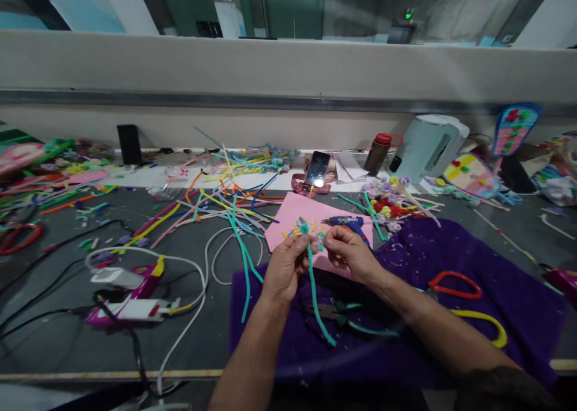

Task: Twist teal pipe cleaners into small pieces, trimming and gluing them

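Over the purple cloth (451,249) at the near edge of the counter (58,333), both of the person's hands are raised and meet on a small pipe-cleaner flower (311,231). Its head is a cluster of teal, yellow and pale loops, and its teal stem (315,297) hangs down in a curve toward the cloth. The left hand (285,267) is closed around the top of the stem, thumb and fingers pinching just under the head. The right hand (349,252) is closed too, its fingertips pinched on the right side of the head; what exactly they grip is too small to tell.

Just behind the hands lies a pink sheet (293,219), with a blue glue gun (349,222) resting on its far edge. Green-handled pliers (342,315) lie on the cloth below the wrists, and red-handled scissors (455,283) and a yellow loop (489,325) lie further right. Loose pipe cleaners (225,200) in many colours sprawl across the counter to the left, near white cables (193,279). A phone (317,169), a red-capped bottle (377,152) and a white kettle (430,146) stand along the back wall.
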Motion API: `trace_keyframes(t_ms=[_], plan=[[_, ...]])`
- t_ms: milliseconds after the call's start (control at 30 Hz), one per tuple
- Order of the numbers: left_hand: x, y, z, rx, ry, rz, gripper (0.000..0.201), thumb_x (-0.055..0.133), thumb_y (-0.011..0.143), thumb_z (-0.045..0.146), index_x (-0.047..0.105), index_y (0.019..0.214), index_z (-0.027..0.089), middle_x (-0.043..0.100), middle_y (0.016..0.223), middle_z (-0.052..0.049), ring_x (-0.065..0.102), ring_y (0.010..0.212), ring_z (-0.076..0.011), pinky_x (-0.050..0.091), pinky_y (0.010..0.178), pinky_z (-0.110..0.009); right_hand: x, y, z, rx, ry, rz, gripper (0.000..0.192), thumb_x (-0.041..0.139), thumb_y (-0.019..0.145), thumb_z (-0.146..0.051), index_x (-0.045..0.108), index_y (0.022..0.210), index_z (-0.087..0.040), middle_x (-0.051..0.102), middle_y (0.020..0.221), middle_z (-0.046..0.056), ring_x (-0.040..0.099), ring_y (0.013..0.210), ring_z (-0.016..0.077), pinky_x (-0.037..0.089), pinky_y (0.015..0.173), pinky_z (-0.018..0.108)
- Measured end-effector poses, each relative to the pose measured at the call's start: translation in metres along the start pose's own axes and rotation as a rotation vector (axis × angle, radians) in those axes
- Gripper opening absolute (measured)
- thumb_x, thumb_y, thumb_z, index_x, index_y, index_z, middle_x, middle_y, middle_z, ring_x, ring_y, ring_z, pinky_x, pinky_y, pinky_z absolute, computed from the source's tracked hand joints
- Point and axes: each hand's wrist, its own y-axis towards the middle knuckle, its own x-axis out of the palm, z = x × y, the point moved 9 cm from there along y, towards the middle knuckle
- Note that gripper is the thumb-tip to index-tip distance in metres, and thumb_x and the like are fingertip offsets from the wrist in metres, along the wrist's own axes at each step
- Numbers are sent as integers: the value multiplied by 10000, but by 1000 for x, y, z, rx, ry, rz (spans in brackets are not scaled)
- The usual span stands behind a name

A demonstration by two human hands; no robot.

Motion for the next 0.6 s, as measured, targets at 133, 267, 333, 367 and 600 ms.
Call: trace_keyframes(t_ms=[133, 267, 333, 367, 600], plan=[[1, 0, 3, 20, 2, -19, 258, 641, 679, 364, 602, 802, 141, 618, 613, 21, 396, 322, -6, 214, 308, -139, -10, 2, -17, -78, -66, 24, 292, 563, 737, -410, 453, 612, -170, 405, 436, -70, 347, 325, 43, 199, 317, 172], [-1, 2, 6, 37, 31, -10, 254, 645, 681, 349, 610, 804, 129, 618, 617, 14, 394, 335, -4, 217, 317, -135, -33, -1, -42, -174, -84, 95, 375, 523, 776, -401, 415, 504, -166, 376, 408, -59, 300, 304, 37, 179, 310, 186], [-1, 2, 6, 36, 54, -13, 250, 652, 677, 338, 619, 803, 124, 615, 629, 12, 388, 353, 3, 226, 331, -129, -48, -5, -54, -210, -92, 144, 391, 511, 787, -393, 420, 484, -164, 387, 396, -52, 311, 306, 40, 189, 316, 189], [-1, 2, 6, 34, 70, -18, 250, 654, 675, 335, 623, 804, 123, 614, 638, 11, 383, 361, 5, 224, 335, -127, -54, -7, -59, -222, -111, 168, 376, 512, 787, -391, 455, 497, -159, 418, 405, -43, 336, 315, 45, 204, 322, 189], [9, -1, -1, 2, 198, -78, 230, 673, 648, 332, 637, 752, 130, 592, 614, 15, 344, 366, 4, 183, 346, -144, -52, -9, -63, -202, -327, 66, 231, 587, 735, -314, 674, 872, -149, 642, 647, 23, 480, 440, 67, 312, 384, 186]])
